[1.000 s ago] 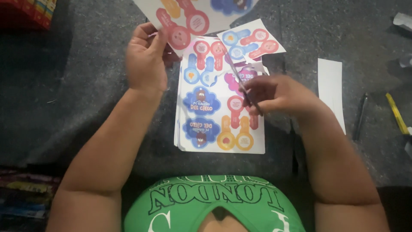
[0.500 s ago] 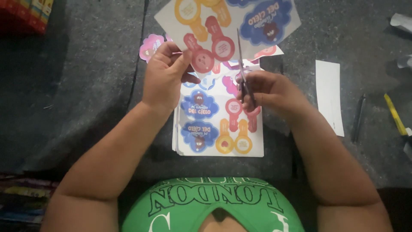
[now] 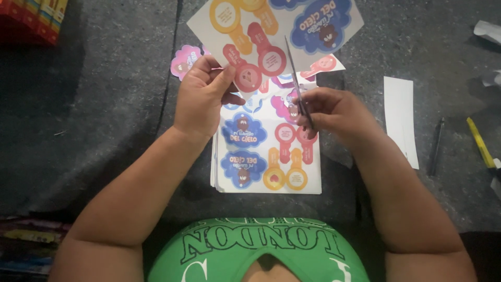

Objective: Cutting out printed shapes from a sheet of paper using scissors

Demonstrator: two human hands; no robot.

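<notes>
Holding the printed sheet (image 3: 276, 36) taut above the sticker stack (image 3: 266, 156), left hand (image 3: 201, 99) pinched it; right hand (image 3: 334, 112) gripped scissors (image 3: 295, 78) — slow cuts along outlines seemed best.

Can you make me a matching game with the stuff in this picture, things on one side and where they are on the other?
Things:
1. scissors
2. printed sheet being cut
3. white paper strip
4. pink cut-out shape

Places:
A. held up in the left hand
B. on the grey mat, just left of the left hand
C. in the right hand
D. on the mat, right of the right hand

Pairs: 1-C, 2-A, 3-D, 4-B
</notes>
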